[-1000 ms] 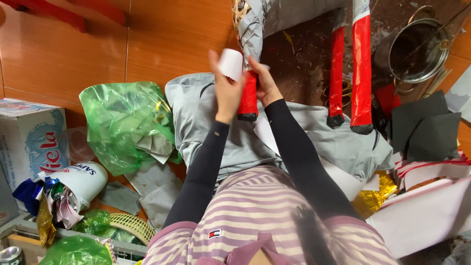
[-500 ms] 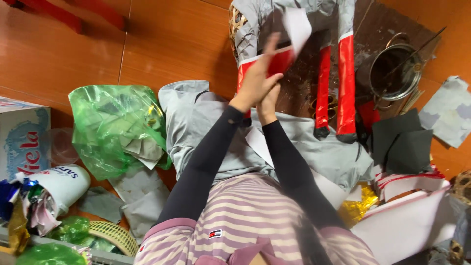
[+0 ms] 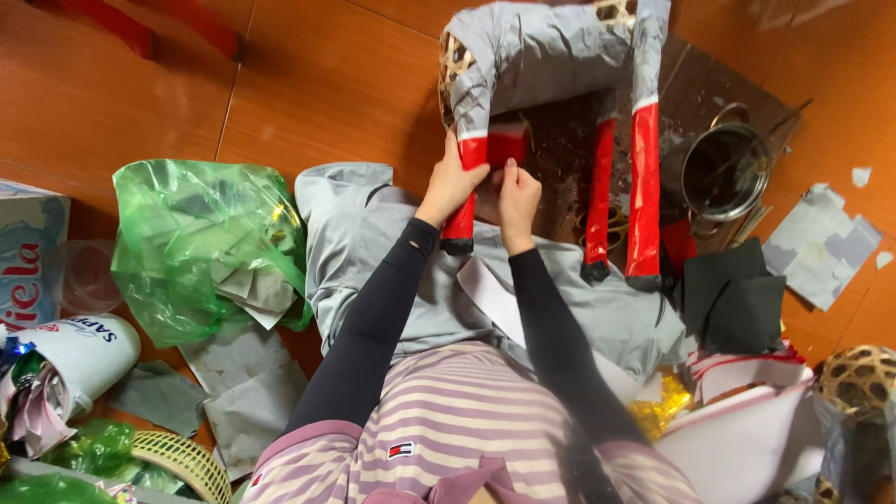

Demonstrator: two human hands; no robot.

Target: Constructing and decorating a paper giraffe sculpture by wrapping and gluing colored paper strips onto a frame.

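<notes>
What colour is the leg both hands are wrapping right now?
Red on the lower leg, grey paper above; black at the tip. Head view.

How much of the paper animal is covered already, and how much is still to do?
Done: the grey paper body is covered, and three legs wear red paper. In hand: the left hand and right hand press a red paper piece onto the near leg. Left: bare woven frame still peeks out at the edge.

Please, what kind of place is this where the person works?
Probably a home floor used as a paper-craft workshop. Both hands, left hand and right hand, press red paper on a woven frame covered in grey paper; paper sheets and a metal pot lie around.
</notes>
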